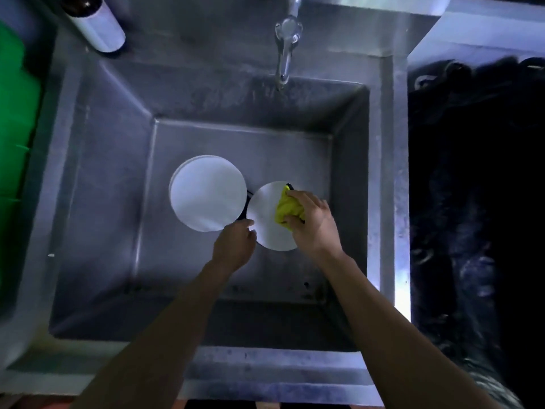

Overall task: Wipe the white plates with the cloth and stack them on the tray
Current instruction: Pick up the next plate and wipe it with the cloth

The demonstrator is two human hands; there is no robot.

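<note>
Right hand (312, 222) covers the right part of the single plate (265, 216) and most of the yellow cloth (287, 208). Dark object (246, 206) beneath both plates mostly hidden (identity undeterminable). Bottle (94, 22) and green container (14, 113) cut off by frame edges. Stack (208, 193) count unreadable.

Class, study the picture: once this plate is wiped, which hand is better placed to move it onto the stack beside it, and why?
Probably the left hand. It grips the plate at its near-left edge, on the side facing the stack of white plates. The right hand is busy pressing the yellow cloth on the plate.
</note>
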